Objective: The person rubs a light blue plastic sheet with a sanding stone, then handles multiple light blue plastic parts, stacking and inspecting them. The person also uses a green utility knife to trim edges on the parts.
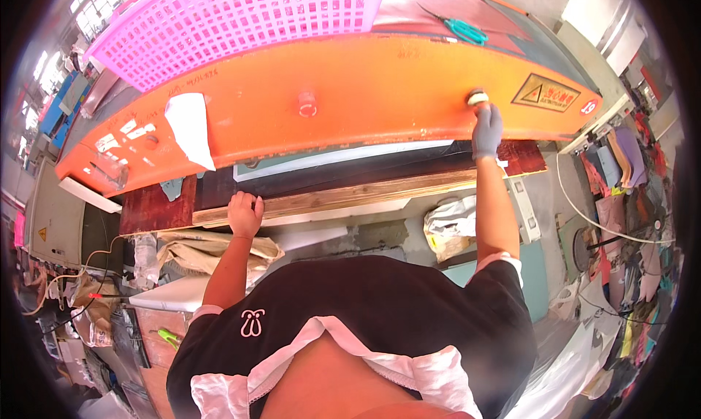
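My right hand (487,132), in a grey glove with bare skin showing at a fingertip, reaches up to the orange machine beam (380,83). Its fingers are drawn together on a small round knob (477,97), dark on top with a pale band. My left hand (246,213) is bare and rests on the wooden strip (350,196) along the near edge of the work surface. Its fingers are curled in, and whatever lies beneath them is hidden. Behind the strip, a dark panel with a pale-edged sheet (343,162) runs under the beam.
A pink plastic basket (241,32) stands on top of the beam, with teal-handled scissors (465,31) farther right. White paper (188,127) hangs on the beam's front, left of a round orange button (308,103). Below lie brown wrapping (212,254) and a white bag (451,225). Fabric piles (621,163) stand right.
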A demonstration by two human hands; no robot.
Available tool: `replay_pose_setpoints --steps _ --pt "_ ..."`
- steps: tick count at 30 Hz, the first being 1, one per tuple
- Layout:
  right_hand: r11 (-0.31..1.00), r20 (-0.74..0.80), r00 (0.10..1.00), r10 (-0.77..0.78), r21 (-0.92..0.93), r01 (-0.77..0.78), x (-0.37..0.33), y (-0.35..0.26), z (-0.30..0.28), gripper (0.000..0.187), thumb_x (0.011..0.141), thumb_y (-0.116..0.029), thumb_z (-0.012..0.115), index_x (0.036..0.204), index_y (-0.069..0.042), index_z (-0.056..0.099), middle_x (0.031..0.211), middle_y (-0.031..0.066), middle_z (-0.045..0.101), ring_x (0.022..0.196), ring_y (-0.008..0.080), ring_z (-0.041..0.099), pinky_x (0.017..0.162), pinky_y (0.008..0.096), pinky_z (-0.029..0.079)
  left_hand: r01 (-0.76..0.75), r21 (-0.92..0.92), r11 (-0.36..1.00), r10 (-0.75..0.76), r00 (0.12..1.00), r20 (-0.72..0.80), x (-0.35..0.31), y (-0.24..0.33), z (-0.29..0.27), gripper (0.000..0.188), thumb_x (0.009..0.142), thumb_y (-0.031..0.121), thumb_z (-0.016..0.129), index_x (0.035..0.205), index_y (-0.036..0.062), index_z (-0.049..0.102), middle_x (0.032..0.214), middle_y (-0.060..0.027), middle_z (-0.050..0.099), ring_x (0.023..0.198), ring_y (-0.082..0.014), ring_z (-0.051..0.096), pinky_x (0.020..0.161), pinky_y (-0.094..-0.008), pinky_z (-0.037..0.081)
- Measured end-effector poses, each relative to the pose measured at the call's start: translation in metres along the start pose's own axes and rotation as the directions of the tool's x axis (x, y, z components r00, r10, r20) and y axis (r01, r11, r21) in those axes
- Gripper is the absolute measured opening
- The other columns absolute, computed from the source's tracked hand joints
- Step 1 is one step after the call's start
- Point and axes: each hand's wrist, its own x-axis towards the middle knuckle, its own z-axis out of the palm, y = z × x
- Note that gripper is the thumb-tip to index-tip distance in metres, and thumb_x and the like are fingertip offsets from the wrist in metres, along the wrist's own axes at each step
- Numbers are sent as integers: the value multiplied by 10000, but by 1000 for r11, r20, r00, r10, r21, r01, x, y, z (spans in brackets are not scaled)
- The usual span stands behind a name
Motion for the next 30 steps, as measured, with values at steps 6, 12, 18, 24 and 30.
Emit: replay_pose_setpoints --steps 6,12,18,24,30 --pt "995 -2 999 -51 -85 50 1 7 23 292 945 -233 442 936 33 562 824 165 568 774 278 537 737 365 440 -13 103 995 12 1000 12 43 -17 16 146 763 188 566 681 98 486 762 -95 488 773 -331 505 665 -453 412" --pt "757 669 648 -365 -192 625 -127 -13 62 239 786 -349 628 746 -115 650 746 118 611 727 325 586 652 450 462 -43 88 995 44 999 -11 46 -19 12 146 756 213 572 693 106 495 770 -95 487 761 -316 513 638 -445 419" --pt "800 770 627 -122 -298 521 -137 -1 84 294 828 -390 564 820 -112 658 869 127 606 816 327 571 724 449 444 -12 93 996 10 1000 15 45 -30 21 187 764 223 588 680 84 496 765 -118 499 761 -335 511 659 -455 422" --pt "744 760 650 2 -435 507 -130 -1 100 394 881 -387 432 801 -90 678 883 135 616 866 311 594 771 440 477 46 -61 997 -36 986 161 58 -45 24 273 787 259 644 670 40 532 724 -140 513 758 -345 513 692 -463 412" --pt "762 758 650 44 -447 469 -146 -18 77 398 869 -351 423 731 -106 705 838 105 632 818 283 604 749 418 482 106 -25 994 -99 975 200 34 -25 2 286 800 264 654 686 30 537 729 -136 512 762 -338 512 692 -446 411"
